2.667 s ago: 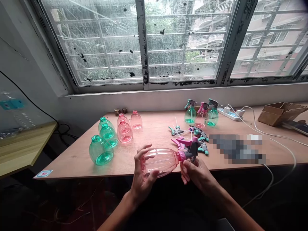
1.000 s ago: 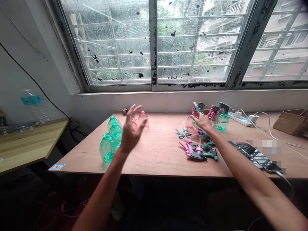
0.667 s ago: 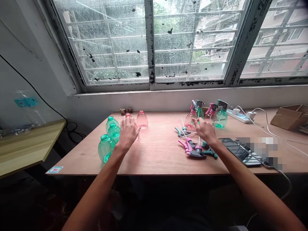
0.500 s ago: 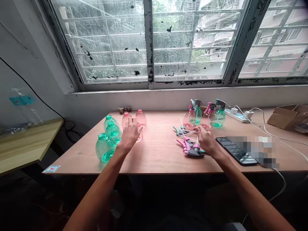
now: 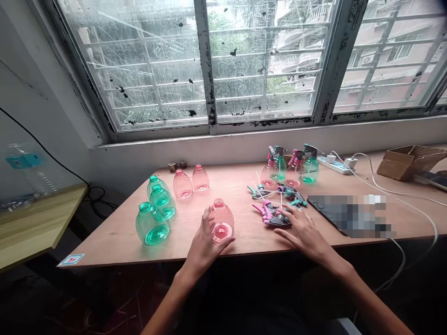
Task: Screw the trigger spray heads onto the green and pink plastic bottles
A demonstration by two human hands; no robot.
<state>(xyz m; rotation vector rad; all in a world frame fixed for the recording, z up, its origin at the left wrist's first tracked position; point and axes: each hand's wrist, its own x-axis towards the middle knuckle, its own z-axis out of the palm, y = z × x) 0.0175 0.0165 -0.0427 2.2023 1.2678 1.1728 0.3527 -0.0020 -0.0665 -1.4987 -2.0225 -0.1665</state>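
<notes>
My left hand (image 5: 204, 242) is curved in a half-closed grip around a pink bottle (image 5: 224, 216), fingers along its left side and thumb across the front near the base. The bottle stands upright just inside the front edge of the table (image 5: 115, 239); I can't tell whether its base is resting or slightly raised. My right hand (image 5: 305, 230) holds nothing that I can see; its fingers are spread beside the nearest pink-and-grey spray head (image 5: 279, 222), and whether they touch it is unclear.

The bottle looks like thin, clear plastic, so I'd expect it to be light, a little springy and slick on its round belly. I'd cup it low around the widest part, without a hard squeeze, leaving the narrow neck (image 5: 218, 203) free.

Behind my right hand lie more spray heads (image 5: 288, 193), loosely heaped. Two pink bottles without heads (image 5: 182, 185) stand toward the back edge, and three green bottles (image 5: 152, 229) near the left edge. Bottles with heads fitted (image 5: 269, 175) cluster at the back, right of centre.

I can read no brand or writing; the sticker (image 5: 71, 259) at the front left corner shows only a small red mark.
</notes>
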